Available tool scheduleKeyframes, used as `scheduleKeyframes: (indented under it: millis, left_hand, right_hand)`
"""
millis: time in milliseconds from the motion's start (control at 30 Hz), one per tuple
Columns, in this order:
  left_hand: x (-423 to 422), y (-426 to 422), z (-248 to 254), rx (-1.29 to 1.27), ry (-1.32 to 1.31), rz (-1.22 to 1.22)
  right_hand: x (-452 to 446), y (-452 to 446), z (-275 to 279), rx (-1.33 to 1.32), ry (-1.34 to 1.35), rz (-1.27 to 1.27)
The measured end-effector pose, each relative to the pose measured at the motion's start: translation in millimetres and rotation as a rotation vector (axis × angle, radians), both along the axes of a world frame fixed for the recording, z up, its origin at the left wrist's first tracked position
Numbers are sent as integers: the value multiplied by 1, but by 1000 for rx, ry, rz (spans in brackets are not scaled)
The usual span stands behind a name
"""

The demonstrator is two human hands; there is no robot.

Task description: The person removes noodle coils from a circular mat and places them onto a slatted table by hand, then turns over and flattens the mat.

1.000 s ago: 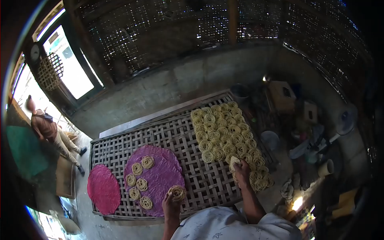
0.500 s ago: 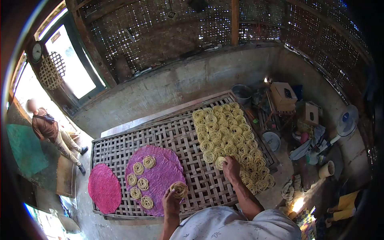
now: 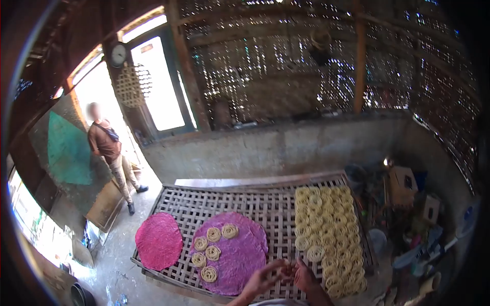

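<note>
Both my hands are together over the front of the woven bamboo rack [image 3: 278, 224]. My left hand [image 3: 265, 277] has its fingers curled towards my right hand [image 3: 304, 278], and the fingertips meet. Whatever lies between them is blurred and too small to make out. To the right, pale yellow noodle nests [image 3: 326, 219] lie in close rows, one of them [image 3: 316, 253] at the left edge just beyond my right hand. Left of my hands, a round purple sheet [image 3: 237, 255] bears several nests [image 3: 212, 252] on its left part. Further left lies a pink sheet [image 3: 159, 240].
A person [image 3: 108, 143] stands by the bright doorway at the left. A low concrete wall [image 3: 265, 153] runs behind the rack. Beyond the right edge are a cardboard box [image 3: 402, 186], a pale bucket [image 3: 377, 239] and a fan [image 3: 465, 222].
The view has tilted up and turned left. My right hand has let go of a nest at the rows' left edge and come to my left hand. The nest in my left hand no longer shows clearly.
</note>
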State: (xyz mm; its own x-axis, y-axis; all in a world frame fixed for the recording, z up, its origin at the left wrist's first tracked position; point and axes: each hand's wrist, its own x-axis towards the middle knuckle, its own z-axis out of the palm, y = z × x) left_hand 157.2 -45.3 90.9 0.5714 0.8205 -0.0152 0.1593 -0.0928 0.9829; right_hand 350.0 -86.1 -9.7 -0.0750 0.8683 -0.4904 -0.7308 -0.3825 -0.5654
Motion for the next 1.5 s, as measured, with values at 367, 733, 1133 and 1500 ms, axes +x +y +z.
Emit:
scheduleKeyframes:
  millis: [367, 733, 1133, 1500]
  left_hand:
    - [-6, 3, -63, -272, -239, 74]
    - [-20, -14, -40, -338, -225, 234]
    - [-27, -16, -30, -104, -13, 285]
    - [-35, -6, -91, -77, -146, 139]
  right_hand:
    - [18, 15, 11, -44, -540, -347]
    - [-46, 32, -25, 426, -704, -31]
    - [-41, 17, -14, 309, -669, 56]
    - [-55, 10, -8, 278, -672, 77]
